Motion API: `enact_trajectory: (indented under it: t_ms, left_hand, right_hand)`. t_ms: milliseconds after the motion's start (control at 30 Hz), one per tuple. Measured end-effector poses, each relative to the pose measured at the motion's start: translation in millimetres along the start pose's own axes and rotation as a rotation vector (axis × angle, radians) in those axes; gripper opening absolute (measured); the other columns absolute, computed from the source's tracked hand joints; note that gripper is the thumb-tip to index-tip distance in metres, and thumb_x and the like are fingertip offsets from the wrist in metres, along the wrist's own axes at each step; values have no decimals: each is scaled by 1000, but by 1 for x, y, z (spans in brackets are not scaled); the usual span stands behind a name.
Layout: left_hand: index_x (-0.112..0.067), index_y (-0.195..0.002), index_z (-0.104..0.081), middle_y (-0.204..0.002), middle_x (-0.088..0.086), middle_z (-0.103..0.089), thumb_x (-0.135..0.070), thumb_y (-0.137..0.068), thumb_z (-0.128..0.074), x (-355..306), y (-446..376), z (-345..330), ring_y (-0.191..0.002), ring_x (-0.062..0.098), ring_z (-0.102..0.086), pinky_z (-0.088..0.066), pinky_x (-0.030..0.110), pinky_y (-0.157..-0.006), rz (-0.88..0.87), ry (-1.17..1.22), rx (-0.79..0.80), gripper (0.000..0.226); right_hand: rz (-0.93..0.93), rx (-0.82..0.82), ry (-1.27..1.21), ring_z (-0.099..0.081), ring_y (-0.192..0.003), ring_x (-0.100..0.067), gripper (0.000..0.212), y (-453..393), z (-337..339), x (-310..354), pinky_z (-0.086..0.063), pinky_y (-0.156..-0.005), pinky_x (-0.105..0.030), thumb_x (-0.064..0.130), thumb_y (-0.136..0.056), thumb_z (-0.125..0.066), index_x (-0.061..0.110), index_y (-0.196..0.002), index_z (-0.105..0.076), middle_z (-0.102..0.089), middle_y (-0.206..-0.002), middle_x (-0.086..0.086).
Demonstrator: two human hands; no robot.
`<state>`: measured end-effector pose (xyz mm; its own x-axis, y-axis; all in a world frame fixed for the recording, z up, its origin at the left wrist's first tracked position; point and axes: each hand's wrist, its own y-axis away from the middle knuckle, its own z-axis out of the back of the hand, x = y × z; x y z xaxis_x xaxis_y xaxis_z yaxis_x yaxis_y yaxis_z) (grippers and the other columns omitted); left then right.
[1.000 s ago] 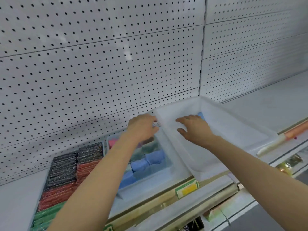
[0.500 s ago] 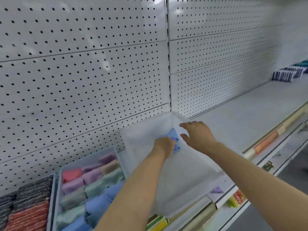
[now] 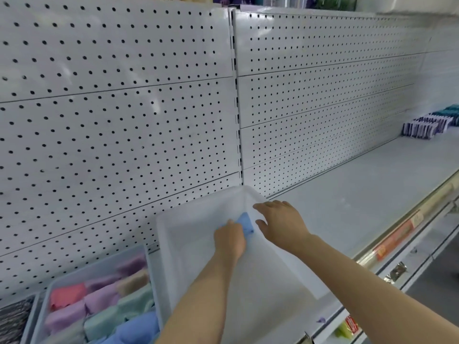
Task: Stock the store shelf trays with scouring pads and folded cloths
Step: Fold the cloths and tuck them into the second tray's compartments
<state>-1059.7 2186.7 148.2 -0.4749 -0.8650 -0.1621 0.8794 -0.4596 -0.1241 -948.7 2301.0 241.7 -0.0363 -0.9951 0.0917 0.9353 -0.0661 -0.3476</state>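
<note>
Placing 1 blue folded cloth [image 3: 244,223] at the far right corner of the white tray [image 3: 198,214] on the shelf [image 3: 360,194]. Left hand [image 3: 229,238] gripping it; right hand [image 3: 280,220] spread flat, holding nothing. Next, probably: release, fetch another.

I see a white perforated metal back panel [image 3: 124,120] behind the grey shelf [image 3: 360,194]. A row of purple-and-white packets [image 3: 422,124] sits at the shelf's far right end, an orange price strip [image 3: 395,238] along its front edge.
</note>
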Motion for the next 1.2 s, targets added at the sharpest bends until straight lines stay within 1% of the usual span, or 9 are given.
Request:
enact_trajectory:
  t_ms: [100,267,433,500,567,833,967,1100,1200]
  left_hand:
    - [-23,-67,-63,-94,0,-63,-28,-83,-59,7,-13,36,-87,21,-64,-44,25,-66,190,516,-148,17]
    - [-17,-87,-75,-91,-7,-71,-19,-82,-71,13,7,110,-86,9,-62,-45,22,-82,243,1363,-244,6]
    - [-8,-93,-72,-94,8,-70,-15,-86,-70,38,43,153,-86,18,-63,-52,29,-84,93,1622,-165,10]
    - [-10,-91,-71,-92,9,-68,-16,-88,-68,51,56,165,-84,19,-61,-51,29,-81,78,1632,-172,8]
    - [-9,-91,-70,-90,8,-67,-16,-89,-67,66,68,175,-83,20,-60,-51,30,-79,85,1607,-200,7]
    - [-23,-118,-56,-97,7,-72,-30,-93,-63,118,127,202,-84,25,-71,-59,34,-68,240,1221,-247,27]
    - [-32,-121,-60,-97,4,-72,-1,-80,-74,150,159,207,-86,18,-68,-58,31,-80,110,1179,-188,53]
    - [-34,-98,-70,-92,-4,-73,5,-69,-77,179,184,200,-82,15,-67,-56,40,-87,99,920,-275,48]
    - [-46,-80,-67,-86,-7,-68,-8,-70,-78,192,199,194,-82,15,-64,-54,36,-78,80,681,-322,41]
  right_hand:
    - [-32,-31,-31,-57,-107,-24,33,-8,2,4,-41,-92,-33,26,-91,-50,19,-123,-57,-65,-116,-1]
    - [-100,-173,-331,-51,-118,-27,47,-20,8,28,-41,-96,-35,26,-92,-56,14,-137,-46,-52,-137,-2]
    - [-299,-149,-970,-50,-121,-18,68,-34,27,66,-43,-95,-30,33,-90,-61,15,-147,-28,-49,-136,0]
    - [-309,-74,-1232,-61,-101,-13,63,-34,34,82,-50,-82,-27,32,-89,-65,19,-143,-34,-60,-114,3]
    - [-273,-71,-1369,-66,-95,-21,54,-33,36,97,-56,-83,-37,24,-87,-69,20,-135,-45,-68,-102,-8]
    - [-274,-23,-1571,-67,-82,-24,61,-25,35,168,-57,-76,-36,6,-79,-73,28,-132,-51,-66,-94,-19]
    - [-255,53,-1600,-65,-85,-23,44,-16,32,197,-54,-66,-24,3,-82,-71,20,-122,-62,-64,-98,-13]
    - [-56,237,-1334,-63,-94,-16,50,-5,30,218,-54,-73,-22,-5,-76,-70,12,-122,-61,-65,-109,-6]
    - [71,209,-997,-60,-72,-18,27,4,26,233,-50,-61,-31,0,-70,-68,12,-93,-70,-66,-81,-4]
